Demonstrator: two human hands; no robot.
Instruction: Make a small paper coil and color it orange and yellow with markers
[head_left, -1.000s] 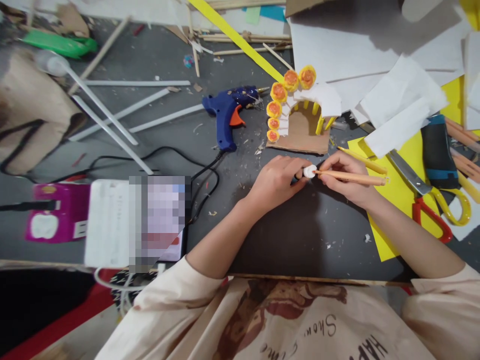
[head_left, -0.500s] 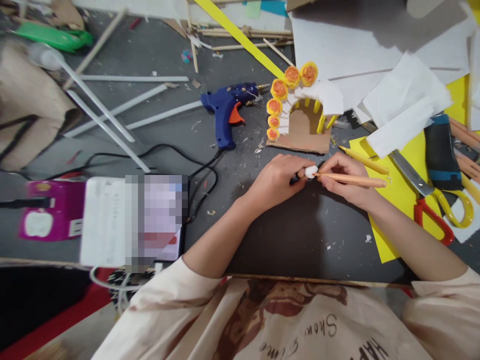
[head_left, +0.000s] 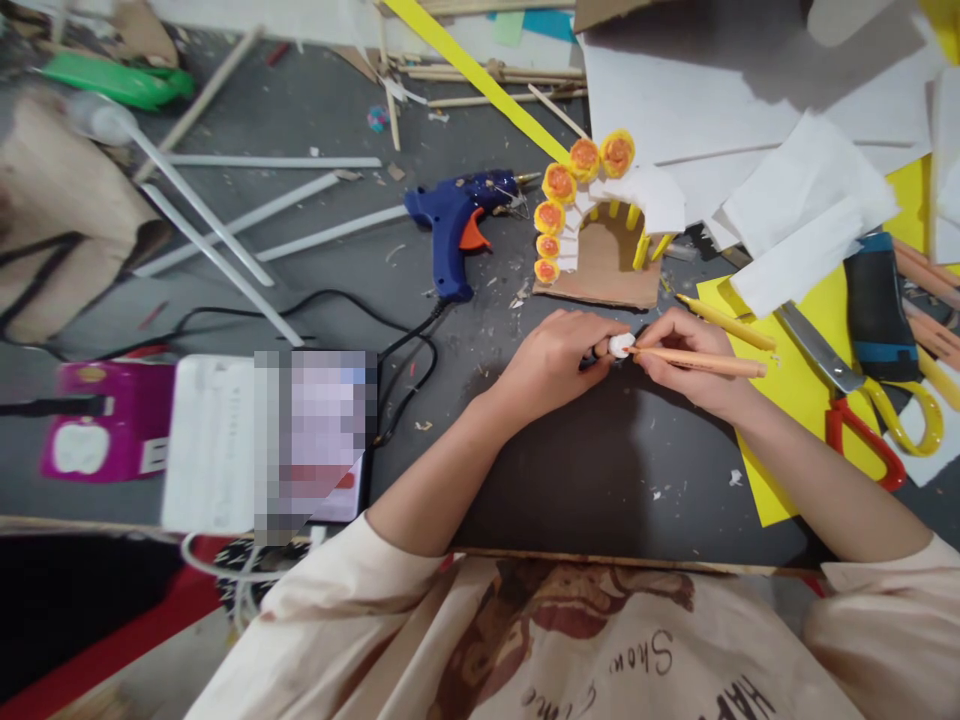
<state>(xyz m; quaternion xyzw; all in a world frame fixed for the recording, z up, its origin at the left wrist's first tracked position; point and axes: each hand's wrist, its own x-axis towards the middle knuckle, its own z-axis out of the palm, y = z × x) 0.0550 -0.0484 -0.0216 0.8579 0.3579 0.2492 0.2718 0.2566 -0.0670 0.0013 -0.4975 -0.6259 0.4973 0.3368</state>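
My left hand (head_left: 559, 360) is closed in a pinch on a small white paper roll (head_left: 620, 346) just above the dark table. My right hand (head_left: 686, 360) grips a thin tan pencil (head_left: 712, 362) whose tip touches the roll. Right behind both hands stands a small cardboard arch model (head_left: 607, 250) edged with yellow and orange paper roses (head_left: 559, 183).
A blue glue gun (head_left: 457, 220) lies left of the arch, its black cord (head_left: 405, 350) running toward a white box (head_left: 214, 440). Red and yellow scissors (head_left: 862, 400) rest on yellow paper (head_left: 795, 400) at right. White paper sheets (head_left: 735, 110), white rods (head_left: 217, 260) and sticks litter the table.
Both hands stay together on the white roll; the pencil has shifted only slightly. The view wobbled a little.
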